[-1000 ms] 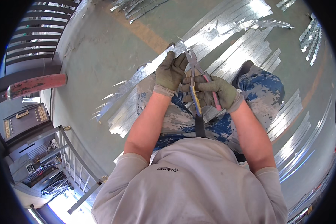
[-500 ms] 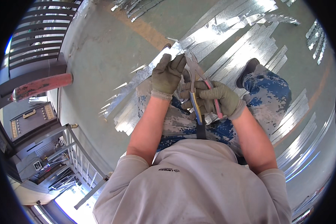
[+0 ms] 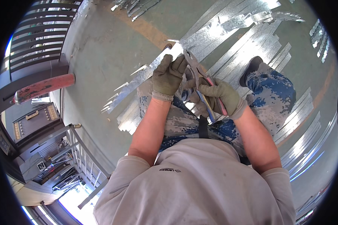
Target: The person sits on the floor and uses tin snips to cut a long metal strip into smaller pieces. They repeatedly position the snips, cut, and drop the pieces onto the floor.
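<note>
My left hand (image 3: 168, 74), in an olive work glove, holds a shiny sheet-metal strip (image 3: 137, 78) with a jagged, pointed edge. Its fingertips lie along the strip, one of them showing past the far edge. In my right hand (image 3: 223, 98), gloved the same way, are tin snips (image 3: 195, 68) with one red handle and one blue-and-yellow handle. The right fingers wrap around both handles. The snips' jaws meet the strip's edge just beside my left fingertips; how far they bite into the metal is hard to make out.
Long metal strips (image 3: 244, 48) lie spread on the floor ahead and to the right. Cut jagged scraps (image 3: 320, 39) lie at the far right, more at the top. A red cylinder (image 3: 45, 88), a slatted rack (image 3: 43, 33) and a metal frame (image 3: 87, 153) stand at left.
My right hand has squeezed the snips' handles closer together, and the jaws have narrowed and tilted left against the strip. My left hand keeps its place on the strip.
</note>
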`<state>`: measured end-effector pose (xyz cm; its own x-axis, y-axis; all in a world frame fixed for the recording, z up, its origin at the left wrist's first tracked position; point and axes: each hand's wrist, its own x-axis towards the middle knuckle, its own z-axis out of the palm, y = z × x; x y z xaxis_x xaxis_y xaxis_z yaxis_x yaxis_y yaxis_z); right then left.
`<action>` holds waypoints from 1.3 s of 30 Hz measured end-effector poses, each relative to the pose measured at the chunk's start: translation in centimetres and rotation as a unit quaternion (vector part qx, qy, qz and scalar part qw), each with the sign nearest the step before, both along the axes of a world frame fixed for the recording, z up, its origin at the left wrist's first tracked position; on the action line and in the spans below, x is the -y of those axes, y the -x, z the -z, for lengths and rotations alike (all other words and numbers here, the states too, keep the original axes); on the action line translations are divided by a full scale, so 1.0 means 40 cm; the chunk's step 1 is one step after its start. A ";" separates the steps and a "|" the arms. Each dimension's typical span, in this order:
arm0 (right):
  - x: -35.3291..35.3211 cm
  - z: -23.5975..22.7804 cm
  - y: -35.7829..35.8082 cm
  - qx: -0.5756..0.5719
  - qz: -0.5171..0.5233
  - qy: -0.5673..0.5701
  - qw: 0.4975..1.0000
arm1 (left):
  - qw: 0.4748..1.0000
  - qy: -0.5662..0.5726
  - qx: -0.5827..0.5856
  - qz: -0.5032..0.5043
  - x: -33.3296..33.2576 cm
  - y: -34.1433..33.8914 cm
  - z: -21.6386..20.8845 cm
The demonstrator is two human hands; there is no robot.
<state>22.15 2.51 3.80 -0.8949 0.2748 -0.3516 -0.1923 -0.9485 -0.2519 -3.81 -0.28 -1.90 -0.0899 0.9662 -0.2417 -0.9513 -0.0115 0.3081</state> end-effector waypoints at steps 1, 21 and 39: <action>-0.005 -0.013 0.002 0.017 0.005 -0.016 1.000 | 1.000 -0.012 -0.010 0.004 0.000 0.002 0.002; -0.009 -0.054 -0.006 0.040 0.012 -0.038 0.998 | 0.998 0.010 -0.052 -0.023 -0.003 -0.013 0.033; 0.053 0.018 -0.033 0.103 0.111 -0.147 0.977 | 0.981 0.130 0.013 -0.146 0.002 -0.020 -0.073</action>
<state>23.45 0.39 3.10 -0.7198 0.5706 -0.3953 -0.3020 -0.7702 -0.5618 -3.02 -0.35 1.00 -0.3435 0.8055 -0.4829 -0.9269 -0.2079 0.3124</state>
